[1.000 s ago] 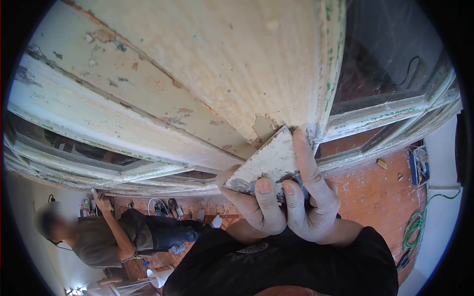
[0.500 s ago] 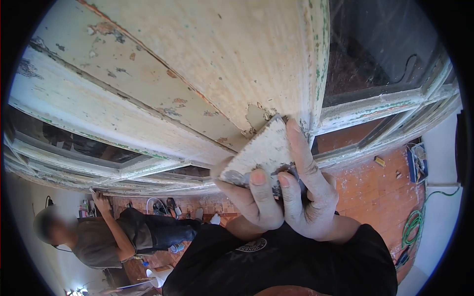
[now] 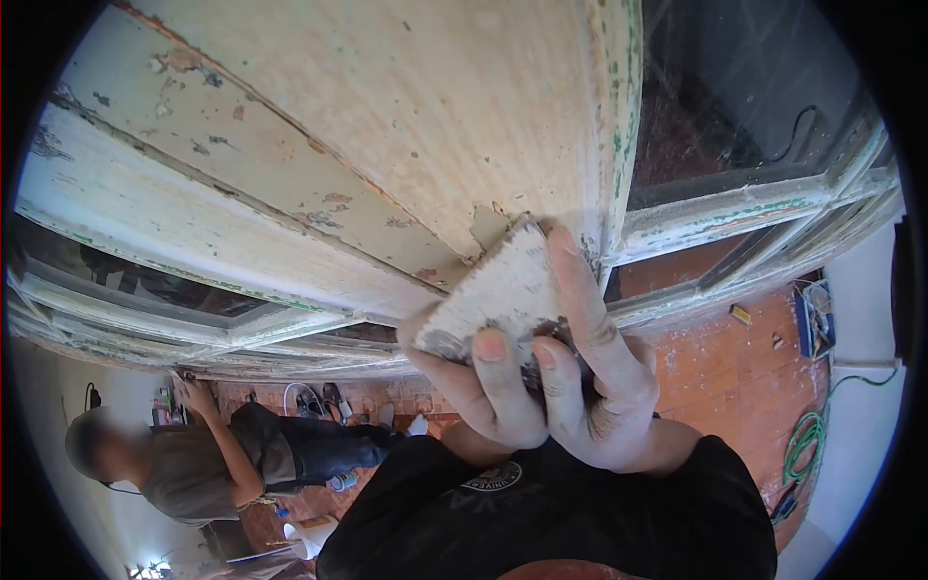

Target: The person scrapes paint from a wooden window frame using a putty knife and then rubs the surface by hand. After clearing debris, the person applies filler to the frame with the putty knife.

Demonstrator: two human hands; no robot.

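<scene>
One flat, paint-crusted scraper (image 3: 498,290) sits between two bare hands at a peeling cream panel (image 3: 416,106), its tip beside one chipped patch (image 3: 489,224); from my remote post I cannot tell whether it touches. The left hand (image 3: 483,401) grips it, thumb on top, fingers beneath; the right hand (image 3: 604,396) holds it too, thumb on top, index finger stretched along the edge. Farther out, I count one co-worker (image 3: 193,474), forearm raised, plus one blue tray (image 3: 802,327) and one green hose coil (image 3: 800,449) on the tiled floor (image 3: 710,387).
</scene>
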